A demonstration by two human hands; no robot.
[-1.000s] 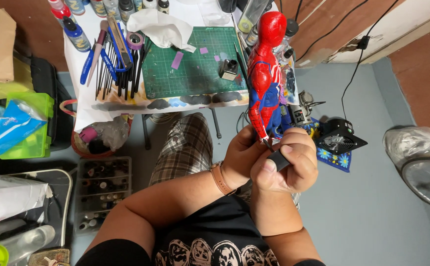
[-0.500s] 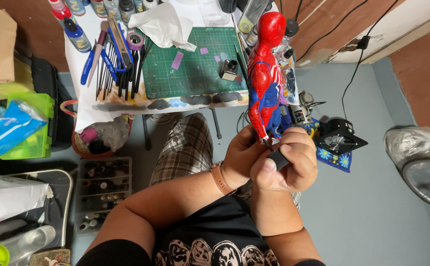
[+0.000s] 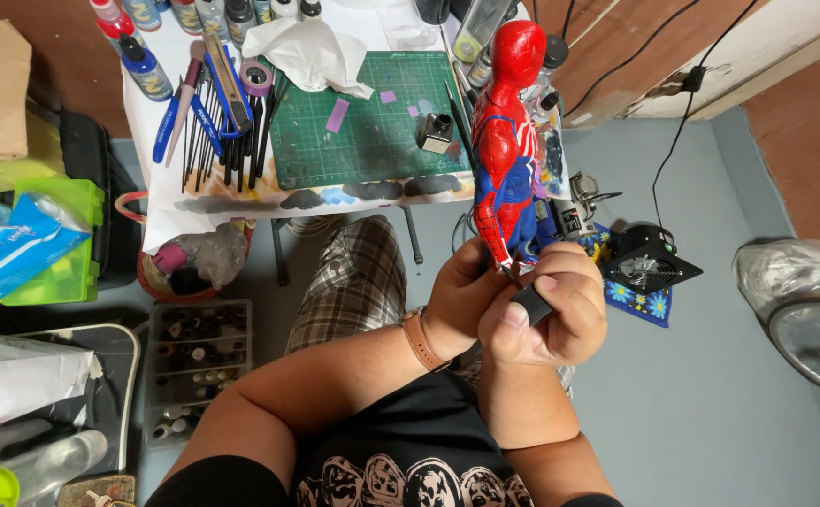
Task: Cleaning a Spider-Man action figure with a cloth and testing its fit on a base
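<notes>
Here, nearest the camera, my right hand (image 3: 546, 314) was closed around a small dark block (image 3: 532, 302) pressed at the feet of the red and blue figure (image 3: 504, 160), while my left hand (image 3: 461, 296) gripped the figure's lower legs and held it upright above my lap, in front of the table's green cutting mat (image 3: 372, 131). I judged that hard pressure from the block could twist a thin leg or slip the figure from so low a grip. Against the earlier frames, hands and figure had barely shifted.
</notes>
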